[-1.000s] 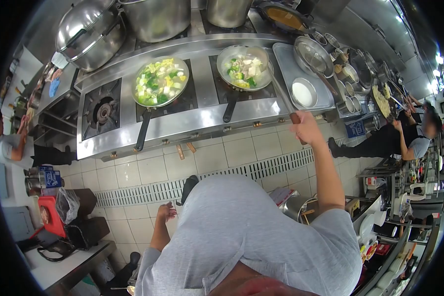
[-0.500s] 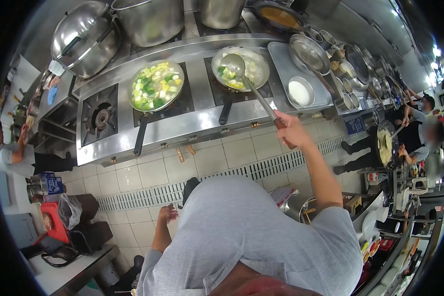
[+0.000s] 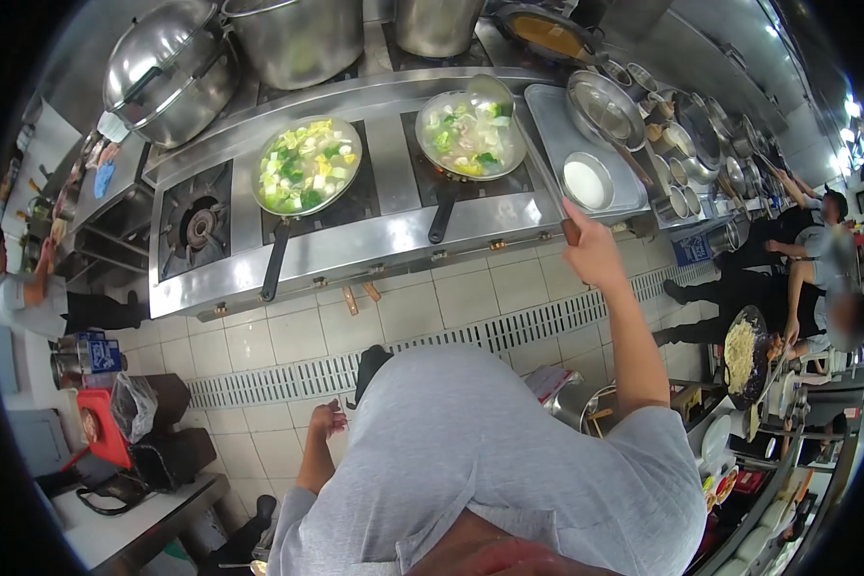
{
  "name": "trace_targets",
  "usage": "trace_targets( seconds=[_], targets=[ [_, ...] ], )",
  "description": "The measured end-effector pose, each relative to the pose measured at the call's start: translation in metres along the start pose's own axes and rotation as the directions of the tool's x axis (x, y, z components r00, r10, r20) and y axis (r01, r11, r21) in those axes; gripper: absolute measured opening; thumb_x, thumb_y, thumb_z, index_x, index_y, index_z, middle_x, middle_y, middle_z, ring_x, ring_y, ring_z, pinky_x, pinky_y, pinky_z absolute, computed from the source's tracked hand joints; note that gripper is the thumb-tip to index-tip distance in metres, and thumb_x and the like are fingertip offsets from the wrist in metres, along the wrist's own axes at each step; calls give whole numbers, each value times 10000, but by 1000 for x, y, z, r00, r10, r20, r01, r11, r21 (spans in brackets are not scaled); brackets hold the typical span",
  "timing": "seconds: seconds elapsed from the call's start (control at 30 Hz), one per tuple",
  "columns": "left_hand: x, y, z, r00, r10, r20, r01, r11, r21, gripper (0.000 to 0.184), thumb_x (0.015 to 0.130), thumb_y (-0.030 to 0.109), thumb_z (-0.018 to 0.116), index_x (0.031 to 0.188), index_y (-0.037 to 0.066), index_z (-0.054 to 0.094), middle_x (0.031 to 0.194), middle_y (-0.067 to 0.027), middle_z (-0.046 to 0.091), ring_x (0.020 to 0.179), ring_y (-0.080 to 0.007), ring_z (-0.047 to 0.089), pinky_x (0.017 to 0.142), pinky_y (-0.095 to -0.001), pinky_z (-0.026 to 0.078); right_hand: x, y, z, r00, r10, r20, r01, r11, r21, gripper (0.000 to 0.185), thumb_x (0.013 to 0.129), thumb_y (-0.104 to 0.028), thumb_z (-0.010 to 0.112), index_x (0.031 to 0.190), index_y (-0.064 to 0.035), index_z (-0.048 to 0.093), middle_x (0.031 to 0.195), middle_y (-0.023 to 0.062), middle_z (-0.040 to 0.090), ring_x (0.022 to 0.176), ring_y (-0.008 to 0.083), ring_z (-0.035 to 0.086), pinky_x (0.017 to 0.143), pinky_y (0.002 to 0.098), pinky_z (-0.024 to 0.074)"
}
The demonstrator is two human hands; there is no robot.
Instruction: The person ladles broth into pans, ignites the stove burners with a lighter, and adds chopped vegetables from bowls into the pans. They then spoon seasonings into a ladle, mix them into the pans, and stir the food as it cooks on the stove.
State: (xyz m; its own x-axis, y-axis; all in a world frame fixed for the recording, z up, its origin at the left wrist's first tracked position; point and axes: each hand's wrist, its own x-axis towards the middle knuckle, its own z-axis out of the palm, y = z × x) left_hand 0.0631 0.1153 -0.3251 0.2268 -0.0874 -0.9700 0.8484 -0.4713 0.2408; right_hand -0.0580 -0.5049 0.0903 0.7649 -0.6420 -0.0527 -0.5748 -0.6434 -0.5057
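Observation:
My right hand [image 3: 593, 252] is closed around the handle of a metal ladle. The ladle bowl [image 3: 491, 93] is at the far right rim of the right frying pan [image 3: 520, 158], with pale broth and green and yellow vegetables in the pan. Steam blurs part of that pan. To the left, a second frying pan [image 3: 348, 182] on a burner holds chopped greens and pale pieces; its black handle points toward me. Low beside my body hangs my left hand [image 3: 326, 419], fingers loosely bent and apart, with nothing visible in it.
Right of the pans, a metal tray [image 3: 547, 115] carries a bowl of white contents [image 3: 588, 182] and a strainer [image 3: 605, 106]. Large pots [image 3: 298, 43] stand behind. An unused burner [image 3: 200, 223] is at left. Co-workers stand at both sides, one near a wok [image 3: 760, 370].
My right hand has moved slightly right and down. The ladle bowl has shifted from the left-centre of the right pan to its far right rim. At right, a co-worker's wok has moved lower.

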Motion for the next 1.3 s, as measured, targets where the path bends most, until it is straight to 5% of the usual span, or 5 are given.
trace_targets(
  seconds=[0.53,0.83,0.93,1.03,1.3],
  targets=[
    [-1,2,-6,999,43,-19,-43,999,2,481,981,442,548,1166,-2,562,802,-111,659,647,-231,640,564,-394,520,-5,-3,28,996,-69,49,84,886,-456,798,723,-49,616,1483,-232,456,919,164,713,895,400,676,799,503,543],
    [1,-21,-10,999,15,-47,-15,1000,17,477,964,445,570,1174,17,572,834,-122,674,647,-240,649,562,-415,527,-24,-9,12,977,-171,-128,169,985,-23,797,688,46,587,1456,-158,521,769,115,638,693,256,621,722,315,512],
    [2,-16,-12,999,26,-45,-25,1000,11,456,964,431,566,1164,22,572,844,-124,673,642,-241,649,557,-413,524,-21,-34,8,996,-81,44,47,863,503,797,680,57,596,1454,-120,521,747,31,542,671,125,500,670,250,439],
    [0,-8,-16,998,56,-42,-55,998,24,441,969,428,561,1151,27,573,848,-122,671,635,-239,646,561,-409,525,-12,-77,28,979,-110,171,5,852,523,812,682,48,618,1467,-127,506,773,-5,509,729,68,454,664,242,422],
    [-1,-16,-21,999,20,-37,-20,1000,-22,437,988,445,535,1196,64,576,855,-92,669,678,-222,648,617,-416,528,36,-151,99,886,-417,201,457,857,-238,823,705,-17,607,1499,-145,433,885,213,685,820,380,662,749,463,536]
  ],
)
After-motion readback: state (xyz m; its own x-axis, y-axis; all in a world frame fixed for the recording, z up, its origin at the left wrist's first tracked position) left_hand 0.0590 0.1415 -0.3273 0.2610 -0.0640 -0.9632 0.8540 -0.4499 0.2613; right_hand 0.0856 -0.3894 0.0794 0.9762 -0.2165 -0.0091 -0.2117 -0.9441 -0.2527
